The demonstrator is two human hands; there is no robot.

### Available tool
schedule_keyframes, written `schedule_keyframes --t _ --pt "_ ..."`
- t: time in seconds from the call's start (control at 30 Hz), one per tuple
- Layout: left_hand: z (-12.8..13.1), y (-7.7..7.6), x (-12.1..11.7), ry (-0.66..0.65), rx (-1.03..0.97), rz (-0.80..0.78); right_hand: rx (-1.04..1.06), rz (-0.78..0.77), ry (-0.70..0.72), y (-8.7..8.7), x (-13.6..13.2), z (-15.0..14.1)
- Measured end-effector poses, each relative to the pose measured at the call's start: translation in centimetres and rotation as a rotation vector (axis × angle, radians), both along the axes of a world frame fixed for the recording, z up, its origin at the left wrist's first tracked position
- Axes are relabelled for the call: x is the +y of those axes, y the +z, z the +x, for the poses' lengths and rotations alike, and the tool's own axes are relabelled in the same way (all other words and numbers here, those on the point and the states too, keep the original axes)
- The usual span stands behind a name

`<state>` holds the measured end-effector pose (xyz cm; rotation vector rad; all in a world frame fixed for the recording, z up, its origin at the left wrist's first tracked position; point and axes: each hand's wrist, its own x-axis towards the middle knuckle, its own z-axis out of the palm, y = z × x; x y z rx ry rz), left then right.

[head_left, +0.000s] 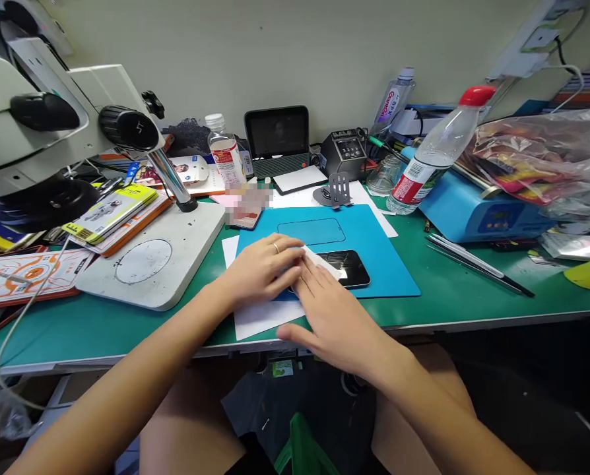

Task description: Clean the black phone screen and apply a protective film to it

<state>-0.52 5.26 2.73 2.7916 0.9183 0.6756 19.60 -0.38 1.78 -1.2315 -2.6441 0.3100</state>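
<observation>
1. Phone (355, 269), dark and glossy on top, lies flat on the blue mat (391, 280) in front of the person, its right end bare and its left part hidden under the hands.
2. A white wipe (328, 263), cloth or paper, I can't say which, shows between the right fingers and the glass.
3. The right hand (335, 315) is laid out nearly flat, palm down, fingers straight and together over the wipe, thumb spread well away; it doesn't look clenched around anything.
4. The left hand (268, 269), a ring on one finger, bends its fingers over the right fingertips. Whether it pinches the wipe underneath, I cannot tell from here.
5. As I read it, the step in hand is working the wipe against the phone's surface, with both hands concentrated over its left part.
6. To my eye, the next move calls for light, even pressure with the phone kept from sliding on the mat; reaching the bare end would need the right fingers shifted along the glass.
7. Tweezers (478, 265) lie on the green table (453, 300) to the right, well apart from both hands; the microscope (183, 254) stands to the left.
</observation>
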Motion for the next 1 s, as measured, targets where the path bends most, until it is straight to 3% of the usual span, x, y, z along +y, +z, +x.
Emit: schedule_keyframes --t 0.07,0.2,0.27,0.37,0.47,0.6,0.73,0.83,0.93,1.0 --pt "0.5 0.7 -1.9 -0.011 0.07 0.035 -0.017 0.022 0.036 -0.1 -0.5 2.1" --pt "2.4 1.5 -5.6 0.027 0.124 -0.011 -0.007 0.106 -0.098 -0.6 0.3 5.3" --pt "3.5 1.4 -6.4 0.08 0.134 -0.044 0.044 0.121 -0.039 -0.7 0.8 4.8" --pt "4.7 1.1 -6.7 0.159 0.136 -0.104 0.135 0.128 0.165 -0.4 0.8 3.1" --pt "5.4 0.8 -6.9 0.142 0.106 -0.133 0.181 0.172 0.197 -0.3 0.3 3.4" --pt "5.9 0.2 -7.0 0.16 0.131 -0.156 0.274 0.221 0.134 -0.8 -0.2 7.0" --pt "6.2 -0.5 -6.7 0.261 0.213 -0.124 0.497 0.249 -0.084 -1.4 -0.5 9.7" --pt "6.9 -1.0 -6.9 0.301 0.223 -0.088 0.59 0.23 -0.236 -1.5 -0.5 9.9" --pt "7.7 -1.2 -6.9 0.237 0.225 -0.063 0.526 0.2 -0.285 -1.6 -0.4 9.5" --pt "7.8 -1.3 -6.4 0.275 0.233 -0.072 0.466 0.182 -0.308 -1.7 -0.4 9.3"
